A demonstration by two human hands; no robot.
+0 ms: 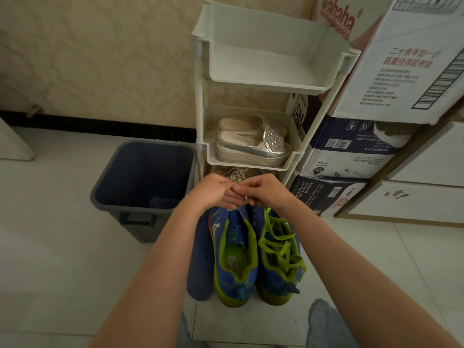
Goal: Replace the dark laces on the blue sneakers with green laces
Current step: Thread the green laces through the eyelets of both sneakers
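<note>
Presently, head view, one entry. Left hand (216, 192) and right hand (266, 190) meet at centre, fingers curled narrow, both seemingly pinching a short green lace (246, 202) end between them. Sneakers (236, 259) stand at 6 o'clock on the floor, heels toward the wearer. The one toward 5 o'clock is already laced green; the one toward 7 o'clock shows no lace, and the hands sit over its toe end. No dark laces can be made out. Advice: feed the tip through the lowest eyelet pair first, draw both ends even, keep the lace flat and untwisted. Bin (145, 177) at 9 o'clock; rack (266, 71) at 12 o'clock. Writing: red "Wahaha" on a box (339, 18) at 1 o'clock; "N30" on a lower carton (318, 170) at 3 o'clock; other Chinese print and barcodes are unclear.
</note>
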